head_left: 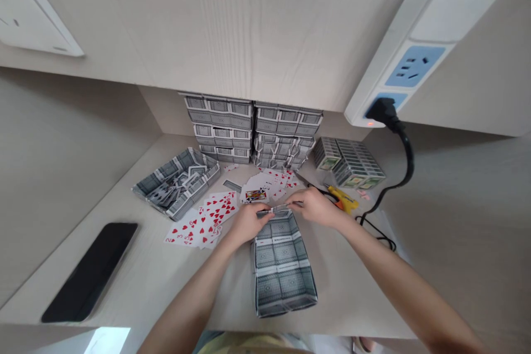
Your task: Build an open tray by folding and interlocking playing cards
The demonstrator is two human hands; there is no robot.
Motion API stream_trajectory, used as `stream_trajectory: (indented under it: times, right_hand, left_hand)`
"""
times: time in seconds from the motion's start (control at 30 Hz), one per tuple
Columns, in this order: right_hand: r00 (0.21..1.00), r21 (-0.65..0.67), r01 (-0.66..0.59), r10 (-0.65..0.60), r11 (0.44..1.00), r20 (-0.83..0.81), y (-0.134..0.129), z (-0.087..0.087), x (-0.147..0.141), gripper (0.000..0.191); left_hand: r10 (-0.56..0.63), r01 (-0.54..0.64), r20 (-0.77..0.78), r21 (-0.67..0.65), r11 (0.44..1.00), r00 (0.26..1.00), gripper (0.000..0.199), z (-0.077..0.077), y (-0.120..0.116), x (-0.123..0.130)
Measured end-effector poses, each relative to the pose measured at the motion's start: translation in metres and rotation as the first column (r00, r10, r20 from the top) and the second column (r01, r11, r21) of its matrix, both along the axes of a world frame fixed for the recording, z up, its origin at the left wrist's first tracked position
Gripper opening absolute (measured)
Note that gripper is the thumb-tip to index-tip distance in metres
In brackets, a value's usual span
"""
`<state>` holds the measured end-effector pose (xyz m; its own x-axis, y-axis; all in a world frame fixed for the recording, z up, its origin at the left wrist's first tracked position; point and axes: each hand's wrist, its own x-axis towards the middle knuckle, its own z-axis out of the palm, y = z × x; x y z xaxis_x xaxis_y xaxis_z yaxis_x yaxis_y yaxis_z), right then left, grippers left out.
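Observation:
A long open box built from playing cards (280, 268) lies on the desk in front of me, its card backs showing grey-green. At its far end, my left hand (251, 221) pinches the rim and a card edge between thumb and fingers. My right hand (313, 206) grips the other corner of that same end, fingers closed on a card edge. Just beyond my hands, loose playing cards (269, 183) are spread face up. More face-up cards (207, 221), mostly hearts, lie left of my left hand.
A card-built tray (194, 199) with loose folded cards sits left. Stacked card boxes (219, 127) stand at the back, card decks (354, 163) back right. A yellow-handled tool (346, 200) and black cable (406, 171) are right, a black phone (91, 271) left, a power strip (415, 55) above.

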<state>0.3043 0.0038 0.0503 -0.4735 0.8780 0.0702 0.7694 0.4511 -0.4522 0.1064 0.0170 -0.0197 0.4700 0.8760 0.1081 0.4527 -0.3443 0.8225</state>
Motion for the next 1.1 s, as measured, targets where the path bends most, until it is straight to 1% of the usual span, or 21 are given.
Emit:
stream_trajectory:
  times: [0.2,0.4,0.53,0.7,0.8,0.97,1.1]
  right_hand:
    - [0.999,-0.026,0.031,-0.032,0.999,-0.035,-0.004,-0.005,0.001,0.017]
    - [0.996,-0.018,0.073,-0.073,0.997,-0.043,-0.008,-0.012,0.005,0.016]
    - [0.997,0.010,0.025,-0.026,1.000,0.075,-0.009,-0.005,0.001,0.019]
    - [0.982,0.072,-0.066,0.052,0.995,0.179,-0.014,0.006,-0.018,0.024]
    - [0.967,0.069,-0.073,0.053,0.995,0.250,-0.014,0.006,-0.025,0.025]
    - [0.937,0.035,-0.104,0.086,0.994,0.338,-0.013,0.007,-0.028,0.023]
    - [0.921,0.050,-0.102,0.075,0.994,0.383,-0.013,0.007,-0.032,0.024]
  left_hand:
    - [0.003,-0.003,0.006,-0.003,1.000,1.000,0.017,0.000,0.000,0.001]
    - [-0.016,0.016,0.019,-0.004,1.000,1.000,0.018,0.000,0.000,0.001]
    - [-0.007,0.007,0.009,-0.005,1.000,1.000,0.019,0.001,0.000,0.001]
    - [-0.010,0.010,0.025,-0.007,1.000,1.000,0.016,0.000,0.000,0.001]
    - [-0.012,0.012,0.021,-0.003,1.000,1.000,0.016,-0.002,0.000,0.002]
    - [-0.006,0.005,0.022,0.014,1.000,1.000,0.015,-0.004,0.001,0.003]
    - [0.000,0.000,0.009,0.019,1.000,1.000,0.015,-0.004,0.001,0.003]
